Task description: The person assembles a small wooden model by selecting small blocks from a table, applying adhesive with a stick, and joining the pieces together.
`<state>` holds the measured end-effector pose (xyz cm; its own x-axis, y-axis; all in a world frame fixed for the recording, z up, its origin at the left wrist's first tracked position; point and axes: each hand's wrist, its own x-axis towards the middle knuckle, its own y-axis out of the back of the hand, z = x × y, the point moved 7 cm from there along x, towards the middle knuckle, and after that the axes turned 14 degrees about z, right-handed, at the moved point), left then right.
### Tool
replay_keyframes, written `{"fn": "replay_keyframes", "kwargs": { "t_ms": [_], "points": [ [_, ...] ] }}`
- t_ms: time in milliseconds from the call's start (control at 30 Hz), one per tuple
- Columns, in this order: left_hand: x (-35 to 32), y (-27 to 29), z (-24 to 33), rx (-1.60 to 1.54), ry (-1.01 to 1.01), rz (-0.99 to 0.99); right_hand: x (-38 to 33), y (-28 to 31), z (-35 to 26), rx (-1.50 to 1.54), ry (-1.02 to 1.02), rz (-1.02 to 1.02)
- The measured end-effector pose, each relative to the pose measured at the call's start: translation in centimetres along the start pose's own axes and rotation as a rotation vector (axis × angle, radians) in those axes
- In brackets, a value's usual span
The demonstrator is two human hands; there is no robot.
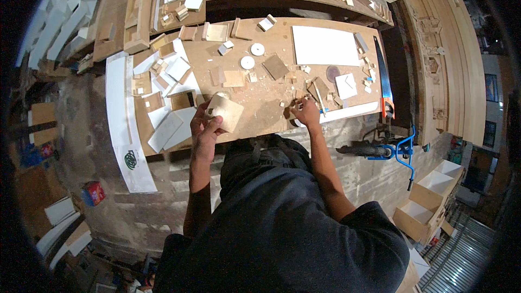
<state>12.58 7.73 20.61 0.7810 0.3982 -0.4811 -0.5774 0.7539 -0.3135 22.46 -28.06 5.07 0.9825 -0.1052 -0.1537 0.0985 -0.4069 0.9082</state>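
My left hand (205, 128) holds a small square piece of pale wood (228, 114), thumb across its face, raised over the near edge of the workbench (255, 122). Its fingers behind the piece are partly hidden. At the bench's near edge, my right hand (307, 113) has its fingers drawn together; what is in them, if anything, is too small to make out. Tiny wood blocks (282, 104) lie just left of those fingers. A thin pale stick (319, 95) and a brown wood piece (326, 89) lie just beyond that hand.
White and wooden offcuts (172, 125) crowd the bench's left. Farther back lie a white sheet (325, 46), two white discs (257, 49) and a brown square (275, 67). A handsaw (386, 84) rests along the right edge. A small blue-framed bike (382, 151) stands below.
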Motion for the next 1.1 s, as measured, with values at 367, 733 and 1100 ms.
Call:
{"fn": "replay_keyframes", "kwargs": {
  "t_ms": [367,733,1100],
  "points": [
    [-0.5,-2.0,-0.3,-0.031,0.0,-0.01,-0.6,-0.9,3.3,0.069,0.019,0.196],
    [-2.8,-5.9,-0.1,-0.061,-0.017,0.017,0.0,4.8,-6.5,0.761,0.089,-0.184],
    [-3.2,-9.6,0.0,0.039,-0.14,0.098,-6.4,16.1,-19.9,0.921,0.381,-0.274]
  ]
}}
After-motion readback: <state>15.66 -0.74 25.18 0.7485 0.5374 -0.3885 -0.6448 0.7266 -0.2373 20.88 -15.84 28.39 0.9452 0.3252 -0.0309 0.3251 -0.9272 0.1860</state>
